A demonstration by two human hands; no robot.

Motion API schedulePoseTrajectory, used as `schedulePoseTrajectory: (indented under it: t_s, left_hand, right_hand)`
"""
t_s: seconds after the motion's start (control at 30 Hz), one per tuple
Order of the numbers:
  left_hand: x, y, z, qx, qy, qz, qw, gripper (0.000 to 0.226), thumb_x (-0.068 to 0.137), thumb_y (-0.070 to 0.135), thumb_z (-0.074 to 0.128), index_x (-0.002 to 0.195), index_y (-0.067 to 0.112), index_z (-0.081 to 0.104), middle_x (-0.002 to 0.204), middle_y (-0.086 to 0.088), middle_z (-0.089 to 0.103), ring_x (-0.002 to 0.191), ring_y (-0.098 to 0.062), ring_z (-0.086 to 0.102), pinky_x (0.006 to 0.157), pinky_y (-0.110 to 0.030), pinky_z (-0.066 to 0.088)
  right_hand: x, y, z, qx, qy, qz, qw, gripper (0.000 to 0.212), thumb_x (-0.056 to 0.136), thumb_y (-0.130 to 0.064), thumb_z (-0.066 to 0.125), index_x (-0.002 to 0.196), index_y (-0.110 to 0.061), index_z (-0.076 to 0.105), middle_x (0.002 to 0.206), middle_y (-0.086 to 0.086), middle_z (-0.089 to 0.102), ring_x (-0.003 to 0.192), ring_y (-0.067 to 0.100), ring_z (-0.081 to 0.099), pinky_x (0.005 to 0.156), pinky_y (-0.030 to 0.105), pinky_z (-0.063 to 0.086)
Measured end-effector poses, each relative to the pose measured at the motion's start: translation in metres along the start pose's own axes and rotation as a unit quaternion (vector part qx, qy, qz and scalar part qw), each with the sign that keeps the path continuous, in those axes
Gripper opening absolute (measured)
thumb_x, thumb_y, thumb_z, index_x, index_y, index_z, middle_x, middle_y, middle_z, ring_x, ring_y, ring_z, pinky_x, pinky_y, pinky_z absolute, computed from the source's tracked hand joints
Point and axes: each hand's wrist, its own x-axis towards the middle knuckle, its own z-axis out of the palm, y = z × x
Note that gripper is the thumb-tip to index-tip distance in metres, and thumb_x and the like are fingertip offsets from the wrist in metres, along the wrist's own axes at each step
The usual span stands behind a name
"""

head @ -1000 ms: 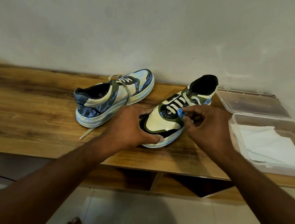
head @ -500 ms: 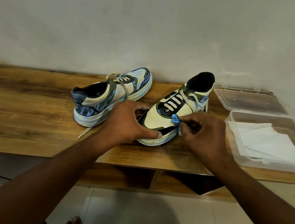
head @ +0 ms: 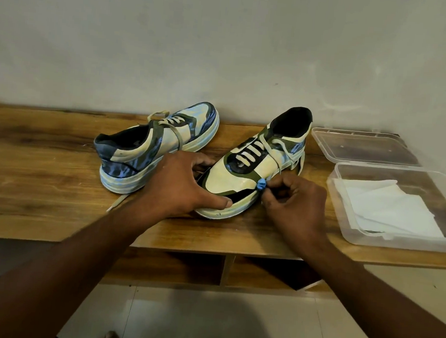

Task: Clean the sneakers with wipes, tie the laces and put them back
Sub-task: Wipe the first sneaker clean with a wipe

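1. My left hand [head: 180, 184] reaches in from the lower left, palm down, spread over the toe of the near cream, olive and black lace-up sneaker [head: 245, 170]. The thumb lies along the toe's sole edge and the fingers curl over its far side, so this grip is a loose, wide hold that pins the shoe to the wooden counter [head: 42, 181].
2. My right hand [head: 294, 201] comes in from the lower right, knuckles up and fingers curled tight. Its grip is a closed pinch on a small crumpled blue wipe [head: 261, 184], pressed against the shoe's right side just above the sole.
3. That sneaker sits near the middle of the counter, toe toward the front edge and heel toward the back wall, with its cream laces hanging loose.
4. The second sneaker, blue-and-cream with a thick pale sole [head: 154, 147], stands just left of it, heel toward me, one loose lace trailing toward the front edge.
5. At the counter's right end sits a clear plastic box holding white sheets [head: 389, 206], its clear lid [head: 362, 147] lying behind it; the frame cuts off the box's right side.
6. My left fingertips are hidden between the two shoes, and most of the wipe is buried inside my right fist.
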Motion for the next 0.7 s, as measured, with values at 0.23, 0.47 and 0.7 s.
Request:
schedulePoseTrajectory:
  t_s: [0.23,0.47,0.7]
  left_hand:
    - [0.002,-0.005,0.002,0.003,-0.001,-0.001,1.0,0.087,0.04,0.062,0.093,0.12,0.035,0.075,0.105,0.023,0.076,0.094,0.008,0.071,0.081,-0.033,0.064]
    - [-0.009,0.009,0.014,0.021,0.026,0.025,0.999,0.084,0.045,0.062,0.097,0.121,0.035,0.074,0.106,0.025,0.073,0.092,0.012,0.066,0.077,-0.02,0.06]
    - [-0.011,0.013,0.017,0.02,0.003,0.037,0.999,0.073,0.051,0.065,0.092,0.115,0.035,0.075,0.101,0.021,0.076,0.09,0.004,0.07,0.076,-0.03,0.062]
  right_hand:
    - [-0.024,-0.027,0.015,-0.044,-0.054,-0.14,0.988,0.012,0.081,-0.007,0.082,0.088,-0.015,0.077,0.084,-0.005,0.07,0.073,0.008,0.064,0.063,0.029,0.056]
    - [0.015,-0.033,0.002,-0.073,-0.009,-0.105,0.992,0.016,0.083,-0.013,0.08,0.098,-0.019,0.082,0.089,-0.006,0.074,0.075,0.003,0.065,0.068,0.024,0.058]
    - [0.039,-0.048,0.019,-0.175,-0.082,-0.131,0.972,0.014,0.087,-0.011,0.073,0.093,-0.015,0.084,0.088,0.006,0.078,0.08,0.017,0.068,0.072,0.022,0.043]
